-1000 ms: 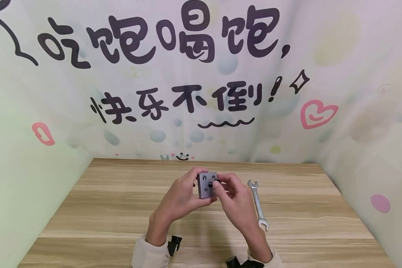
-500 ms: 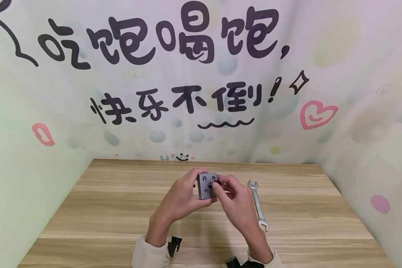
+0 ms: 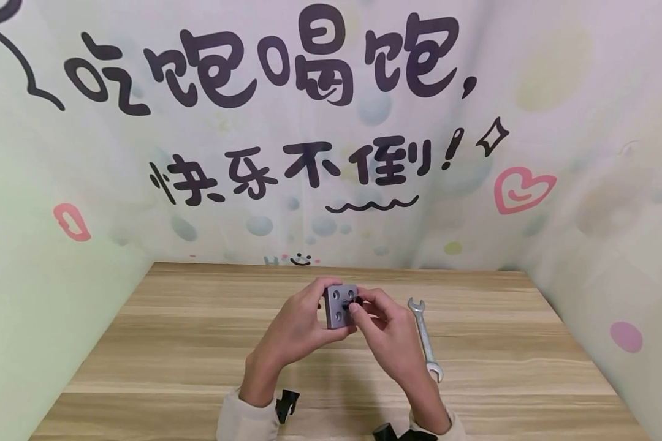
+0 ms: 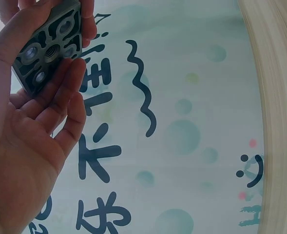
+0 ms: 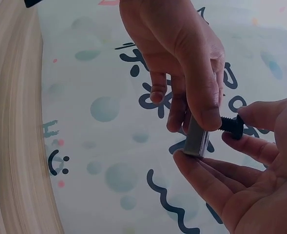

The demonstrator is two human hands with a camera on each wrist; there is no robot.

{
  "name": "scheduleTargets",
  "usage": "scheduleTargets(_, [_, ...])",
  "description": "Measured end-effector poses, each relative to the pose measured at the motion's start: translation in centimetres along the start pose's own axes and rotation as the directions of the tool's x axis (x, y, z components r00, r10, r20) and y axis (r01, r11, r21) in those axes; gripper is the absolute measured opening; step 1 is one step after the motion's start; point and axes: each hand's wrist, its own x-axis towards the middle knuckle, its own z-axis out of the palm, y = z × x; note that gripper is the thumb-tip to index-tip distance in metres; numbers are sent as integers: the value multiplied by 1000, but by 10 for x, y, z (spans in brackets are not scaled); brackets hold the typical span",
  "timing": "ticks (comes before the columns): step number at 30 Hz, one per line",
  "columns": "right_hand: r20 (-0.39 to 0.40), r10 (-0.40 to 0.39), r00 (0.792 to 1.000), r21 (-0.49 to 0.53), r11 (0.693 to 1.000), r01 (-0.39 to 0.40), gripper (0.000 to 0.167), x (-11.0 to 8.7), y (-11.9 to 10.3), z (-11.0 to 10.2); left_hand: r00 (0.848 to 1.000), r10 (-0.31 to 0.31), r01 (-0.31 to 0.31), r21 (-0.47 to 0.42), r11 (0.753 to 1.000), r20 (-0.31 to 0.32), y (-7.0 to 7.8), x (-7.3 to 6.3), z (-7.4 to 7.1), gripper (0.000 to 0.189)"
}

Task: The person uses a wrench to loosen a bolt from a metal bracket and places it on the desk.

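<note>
My left hand (image 3: 295,321) holds a grey square plate (image 3: 333,320) upright above the table, thumb and fingers at its edges. Several holes are set near the plate's corners. Its recessed back, with a threaded hole in the middle, shows in the left wrist view. My right hand (image 3: 394,337) pinches the head of a black bolt (image 5: 231,126) between thumb and finger. The bolt stands out from the middle of the plate's face, with part of its thread visible in the right wrist view. Other right fingertips (image 5: 182,158) rest at the plate's edge.
An open-ended wrench (image 3: 426,337) lies on the wood-grain table (image 3: 187,343) just right of my right hand. A printed cloth wall (image 3: 243,239) rises at the table's back edge, with further walls on both sides. Black camera mounts (image 3: 288,404) sit at my wrists.
My right thumb has shifted slightly downward on the bolt. The left hand keeps the plate almost still, and the wrench has not moved.
</note>
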Motion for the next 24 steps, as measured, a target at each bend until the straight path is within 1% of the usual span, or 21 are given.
scheduleTargets(6, [3, -12, 1000, -3, 1000, 12, 17, 0, -1, 0, 1000, 6, -6, 2, 1000, -11, 0, 0, 0, 68])
scheduleTargets(14, [14, -17, 1000, -14, 1000, 18, 19, 0, -1, 0, 1000, 1, -1, 10, 1000, -6, -1, -1, 0, 68])
scheduleTargets(20, [9, 18, 1000, 16, 1000, -18, 25, -2, -1, 0, 1000, -9, 9, -2, 1000, -5, 0, -1, -1, 68])
scheduleTargets(22, [-7, 33, 999, 24, 999, -33, 23, -3, -2, 1, 1000, -14, 14, -8, 1000, 4, 0, -2, -1, 69])
scheduleTargets(24, [-29, 46, 999, 28, 999, -45, 18, -3, -2, 2, 1000, -17, 17, -14, 1000, 14, 0, -2, 0, 68])
